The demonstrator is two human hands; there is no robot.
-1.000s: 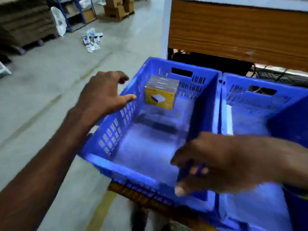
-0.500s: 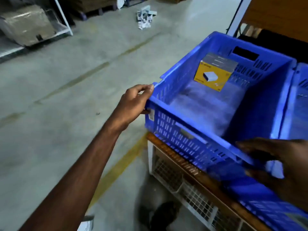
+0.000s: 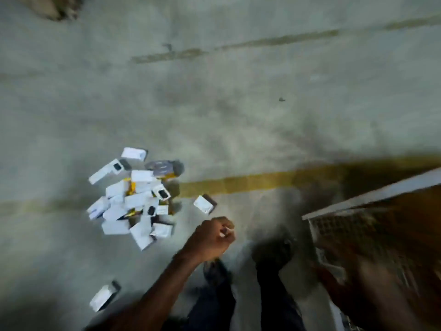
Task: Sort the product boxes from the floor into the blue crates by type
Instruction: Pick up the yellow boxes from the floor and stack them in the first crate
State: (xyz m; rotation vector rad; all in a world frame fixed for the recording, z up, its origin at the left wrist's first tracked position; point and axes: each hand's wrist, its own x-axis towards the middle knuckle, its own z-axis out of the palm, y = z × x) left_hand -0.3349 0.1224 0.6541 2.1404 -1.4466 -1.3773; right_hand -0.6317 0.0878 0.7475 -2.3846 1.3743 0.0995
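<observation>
A heap of several small product boxes (image 3: 133, 199), mostly white with some yellow, lies on the concrete floor left of centre. One white box (image 3: 204, 203) rests apart, just right of the heap. Another white box (image 3: 103, 296) lies alone near the bottom left. My left hand (image 3: 212, 238) hangs curled into a loose fist over the floor, right of the heap, with nothing in it. My right arm is a motion-blurred streak at the lower right; its hand (image 3: 334, 281) is too smeared to read. The blue crates are out of view.
A yellow painted line (image 3: 257, 181) crosses the floor. The corner of a wooden-topped stand with a wire mesh side (image 3: 358, 211) fills the right edge. My legs and shoes (image 3: 272, 254) are below centre. Open concrete stretches across the upper half.
The view has swung from the blue crates down to the floor and the box heap. My left hand has left the crate's rim and closed into a fist; my right hand has come off the crate.
</observation>
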